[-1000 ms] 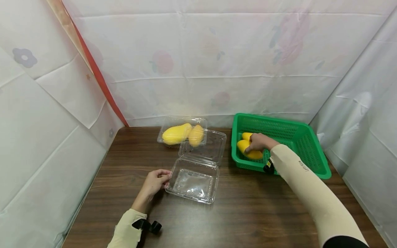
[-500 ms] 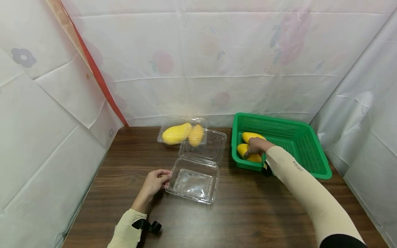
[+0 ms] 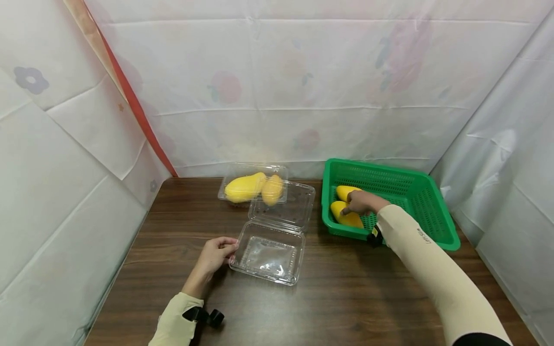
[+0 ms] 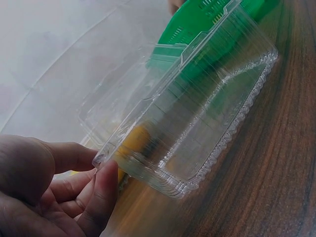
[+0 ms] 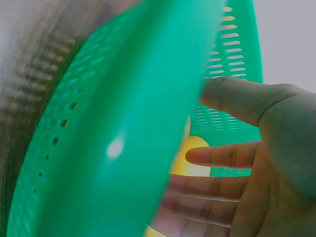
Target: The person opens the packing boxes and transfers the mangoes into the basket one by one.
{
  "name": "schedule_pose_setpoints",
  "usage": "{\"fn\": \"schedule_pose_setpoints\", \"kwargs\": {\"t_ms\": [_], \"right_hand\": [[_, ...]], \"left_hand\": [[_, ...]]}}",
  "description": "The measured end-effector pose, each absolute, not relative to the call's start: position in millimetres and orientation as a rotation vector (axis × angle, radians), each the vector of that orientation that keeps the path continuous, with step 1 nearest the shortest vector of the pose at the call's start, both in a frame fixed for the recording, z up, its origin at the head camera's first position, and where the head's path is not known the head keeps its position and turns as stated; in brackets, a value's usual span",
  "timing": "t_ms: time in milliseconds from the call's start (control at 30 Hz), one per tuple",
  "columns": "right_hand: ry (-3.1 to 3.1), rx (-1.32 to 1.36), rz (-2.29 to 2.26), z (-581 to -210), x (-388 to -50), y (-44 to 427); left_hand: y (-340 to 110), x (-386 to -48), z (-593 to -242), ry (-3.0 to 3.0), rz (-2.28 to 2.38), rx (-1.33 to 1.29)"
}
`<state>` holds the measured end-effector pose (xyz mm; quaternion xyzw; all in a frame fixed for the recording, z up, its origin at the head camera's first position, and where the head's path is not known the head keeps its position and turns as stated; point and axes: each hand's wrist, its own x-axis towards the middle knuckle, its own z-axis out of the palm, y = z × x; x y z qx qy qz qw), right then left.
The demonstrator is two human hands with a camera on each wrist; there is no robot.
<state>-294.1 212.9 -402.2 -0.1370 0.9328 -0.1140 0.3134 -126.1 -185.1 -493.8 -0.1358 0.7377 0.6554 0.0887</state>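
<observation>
An empty clear clamshell box lies with its lid folded back on the table. My left hand pinches its left rim between thumb and fingers, also plain in the left wrist view, where the hand holds the box edge. My right hand is inside the green basket, over two yellow mangoes, one nearer and one behind. In the right wrist view the fingers of this hand are extended and apart beside a mango; the basket wall hides part of them.
Behind the empty box, a second clear box holds a large yellow mango and a smaller orange-yellow one; the folded-back lid overlaps its front right corner. White patterned sheets stand behind the wooden table and at both sides.
My right hand has loosened from the nearer mango, which now lies more tilted in the basket, with more of it showing. The left hand and the empty box have stayed in place.
</observation>
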Motion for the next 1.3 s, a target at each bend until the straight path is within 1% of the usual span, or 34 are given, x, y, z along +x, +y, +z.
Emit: {"fn": "schedule_pose_setpoints", "kwargs": {"t_ms": [267,533,800,1300], "right_hand": [[2.509,-0.438,-0.327,-395.4,-293.9,219.4],[2.580,-0.553,-0.375,-396.5,-287.0,215.0],[2.627,-0.643,-0.444,-387.2,-276.0,202.0],[2.752,-0.739,-0.546,-371.3,-243.8,164.4]], "left_hand": [[-183.4,-125.9,-493.2,2.189,1.943,-0.406],[-184.1,-126.6,-492.6,2.178,1.949,-0.400],[-184.3,-126.1,-492.5,2.190,1.950,-0.393],[-186.4,-126.3,-493.8,2.204,1.944,-0.404]]}}
